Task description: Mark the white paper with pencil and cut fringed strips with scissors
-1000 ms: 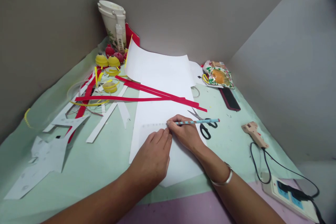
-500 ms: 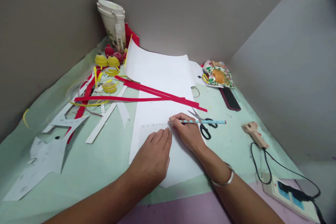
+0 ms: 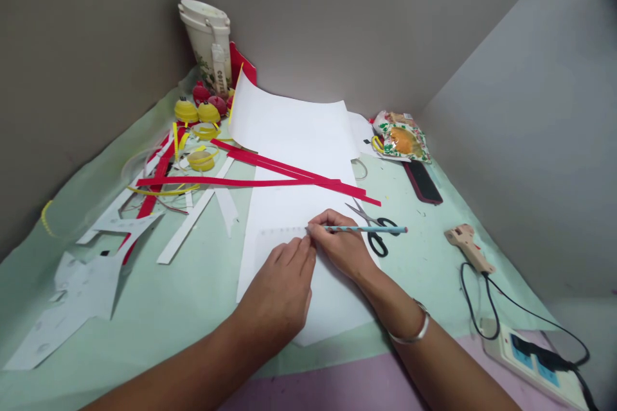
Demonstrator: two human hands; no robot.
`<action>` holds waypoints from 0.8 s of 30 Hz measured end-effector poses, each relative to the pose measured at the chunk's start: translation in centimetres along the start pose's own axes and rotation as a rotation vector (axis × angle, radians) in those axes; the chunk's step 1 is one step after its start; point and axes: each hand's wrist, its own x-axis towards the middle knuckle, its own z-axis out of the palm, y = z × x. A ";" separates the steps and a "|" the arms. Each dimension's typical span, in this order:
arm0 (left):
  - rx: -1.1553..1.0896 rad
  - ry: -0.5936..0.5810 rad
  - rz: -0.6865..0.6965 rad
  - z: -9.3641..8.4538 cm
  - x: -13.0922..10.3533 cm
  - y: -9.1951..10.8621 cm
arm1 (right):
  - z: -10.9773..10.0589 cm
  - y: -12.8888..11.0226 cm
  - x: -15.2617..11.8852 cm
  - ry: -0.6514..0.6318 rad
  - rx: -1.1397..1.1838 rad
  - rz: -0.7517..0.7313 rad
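Observation:
White paper (image 3: pixel 332 308) lies in front of me, its surface under both hands. My right hand (image 3: pixel 340 241) is closed around a light-blue patterned pencil (image 3: pixel 364 228), whose tip touches the paper beside my left fingertips. Flat on the paper rests my left hand (image 3: pixel 284 279), fingers stretched out and pressing down. A faint row of small marks (image 3: pixel 282 230) runs left of the pencil tip; whether it is drawn or part of a clear strip under my fingers, I cannot tell. Just beyond the pencil lie black-handled scissors (image 3: pixel 377 244), partly covered by it.
Red strips (image 3: pixel 289 170) cross the paper's far part. White cut-outs (image 3: pixel 91 282) and yellow coils (image 3: pixel 201 159) lie left, with a white cup (image 3: pixel 205 32) behind. At right are a phone (image 3: pixel 422 181), a glue gun (image 3: pixel 468 247), a power strip (image 3: pixel 530 359) and a food packet (image 3: pixel 405 140).
The pencil tip has shifted slightly left, and the pencil's rear end has dropped a little toward me. My left hand stays in place.

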 end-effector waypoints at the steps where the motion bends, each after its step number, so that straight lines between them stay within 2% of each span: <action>1: 0.003 -0.005 0.000 0.0 0.0 0.0 | 0.0 0.0 0.0 -0.001 -0.005 -0.004; 24: 0.007 0.013 0.009 0.2 0.0 0.0 | 0.2 0.4 0.1 0.018 0.011 -0.029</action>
